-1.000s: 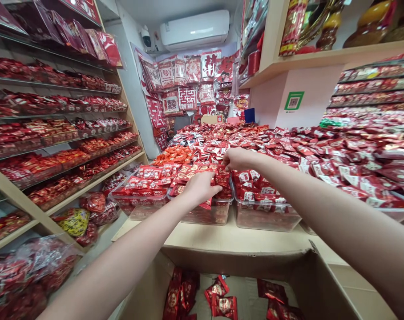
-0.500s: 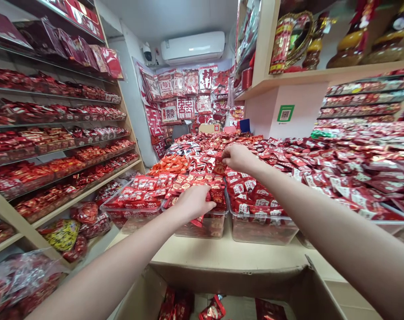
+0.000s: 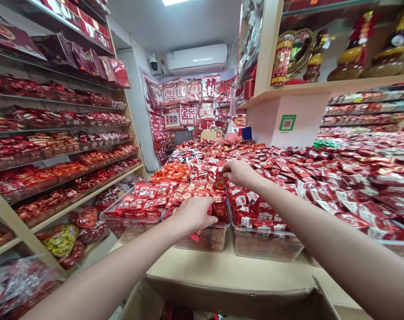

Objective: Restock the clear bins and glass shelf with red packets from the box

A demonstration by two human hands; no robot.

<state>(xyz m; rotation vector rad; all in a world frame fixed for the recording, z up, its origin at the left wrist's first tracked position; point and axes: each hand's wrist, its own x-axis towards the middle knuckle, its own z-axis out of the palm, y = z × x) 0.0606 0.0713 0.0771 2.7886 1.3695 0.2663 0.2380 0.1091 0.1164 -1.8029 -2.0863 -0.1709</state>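
Observation:
Over the front of the middle clear bin (image 3: pixel 202 240) is my left hand (image 3: pixel 193 215), its back toward me and its thumb pointing right. A small red wrapped candy packet (image 3: pixel 195 235) sticks out below the palm, and the curled fingers are mostly hidden. Farther back, my right hand (image 3: pixel 240 172) pinches a dark red candy packet (image 3: pixel 220 181) between thumb and fingers, just above the bin's heap. Red and gold packets (image 3: pixel 185 192) fill this bin around both hands.
An open cardboard box (image 3: pixel 235 291) stands at the near counter edge. Clear bins of red packets flank the middle one, left (image 3: pixel 138 204) and right (image 3: pixel 265 242). Loaded shelves (image 3: pixel 62 151) line the left wall; a wooden cabinet (image 3: pixel 295 91) overhangs the right.
The view has tilted up slightly, so less of the box interior shows. Both hands keep nearly the same places at the bin, and the right one still pinches its packet.

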